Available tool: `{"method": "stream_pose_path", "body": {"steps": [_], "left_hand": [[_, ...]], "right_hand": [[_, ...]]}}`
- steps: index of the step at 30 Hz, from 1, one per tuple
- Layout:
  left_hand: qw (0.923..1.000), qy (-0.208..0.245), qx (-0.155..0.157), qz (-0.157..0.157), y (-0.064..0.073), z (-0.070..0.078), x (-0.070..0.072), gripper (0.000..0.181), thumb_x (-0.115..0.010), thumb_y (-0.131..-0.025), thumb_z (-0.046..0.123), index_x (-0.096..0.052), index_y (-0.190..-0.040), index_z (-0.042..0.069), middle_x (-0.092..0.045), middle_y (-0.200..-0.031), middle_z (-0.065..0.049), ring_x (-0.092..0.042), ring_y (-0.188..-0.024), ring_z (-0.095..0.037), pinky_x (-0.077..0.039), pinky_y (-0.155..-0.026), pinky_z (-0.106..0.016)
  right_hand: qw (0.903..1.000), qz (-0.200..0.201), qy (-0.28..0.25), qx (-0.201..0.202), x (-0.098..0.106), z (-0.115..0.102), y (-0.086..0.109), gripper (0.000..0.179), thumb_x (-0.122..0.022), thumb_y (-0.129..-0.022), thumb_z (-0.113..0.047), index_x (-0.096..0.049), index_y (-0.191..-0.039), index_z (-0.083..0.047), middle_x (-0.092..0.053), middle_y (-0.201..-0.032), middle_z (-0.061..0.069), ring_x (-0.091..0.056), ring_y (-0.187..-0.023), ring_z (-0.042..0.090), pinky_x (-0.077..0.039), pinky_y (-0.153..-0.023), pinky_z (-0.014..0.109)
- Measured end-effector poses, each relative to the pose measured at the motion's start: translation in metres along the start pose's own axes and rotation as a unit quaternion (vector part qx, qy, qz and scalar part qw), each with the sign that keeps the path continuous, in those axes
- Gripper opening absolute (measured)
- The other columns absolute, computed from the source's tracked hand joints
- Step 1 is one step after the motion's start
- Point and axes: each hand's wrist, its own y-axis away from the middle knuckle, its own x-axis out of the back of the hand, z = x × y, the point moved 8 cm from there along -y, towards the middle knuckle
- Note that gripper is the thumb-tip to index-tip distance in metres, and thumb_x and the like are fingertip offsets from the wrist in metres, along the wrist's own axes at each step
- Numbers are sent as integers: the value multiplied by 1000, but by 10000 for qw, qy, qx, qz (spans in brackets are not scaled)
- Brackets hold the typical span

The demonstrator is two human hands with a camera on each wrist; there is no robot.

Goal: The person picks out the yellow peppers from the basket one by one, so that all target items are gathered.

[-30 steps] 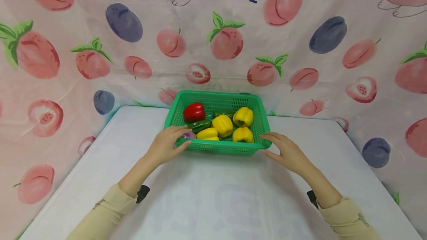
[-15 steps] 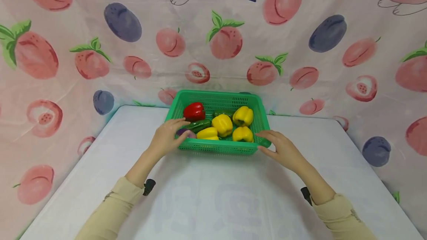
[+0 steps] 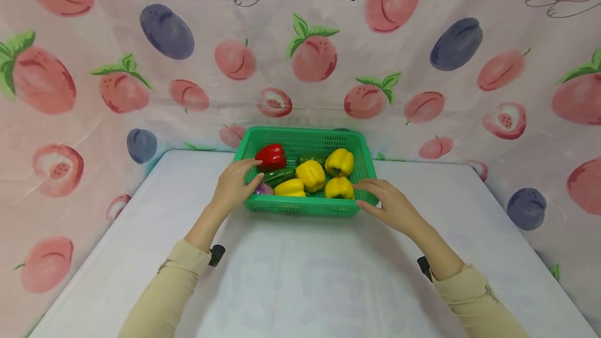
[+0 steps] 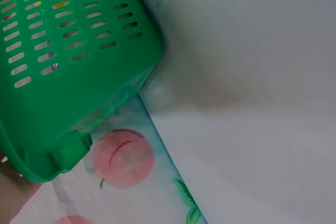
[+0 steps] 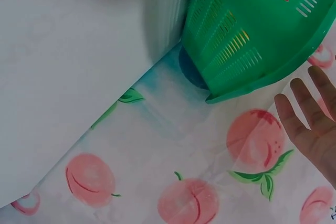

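The left hand (image 3: 232, 184) and right hand (image 3: 394, 206) are edging inward over the green basket (image 3: 305, 204) on the counter (image 3: 319, 265) (fingers spread, pinching nothing), seemingly bringing its red bell pepper (image 3: 271, 157) and near-right yellow bell pepper (image 3: 339, 187) within reach.

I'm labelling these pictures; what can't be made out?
Head: purple vegetable, partly behind the green basket.
Head: rear green vegetable, partly behind the middle yellow pepper.
Left wrist: left hand, mostly cut off by left edge.
Right wrist: right hand, partly cut off by right edge.
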Motion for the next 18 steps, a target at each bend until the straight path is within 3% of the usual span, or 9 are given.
{"method": "stream_pose_path", "body": {"steps": [11, 18], "left_hand": [[9966, 17, 629, -533, -11, -16, -15, 54, -55, -93, 37, -49, -136, 4, -43, -143, -24, -33, -135, -44, -27, -111, -59], [9917, -323, 847, -910, -13, -19, -22, 61, -52, -94, 41, -41, -141, 3, -32, -148, -28, -24, -138, -48, -22, -113, -60]], "right_hand": [[9997, -210, 74, 73, -1, 6, -9, 35, -65, -89, -20, -62, -120, -4, -59, -125, 18, -53, -116, 37, -46, -96, 54], [9992, -321, 153, 171, -4, 5, -16, 34, -64, -89, -18, -62, -120, -3, -58, -124, 20, -53, -115, 39, -44, -98, 56]]}}
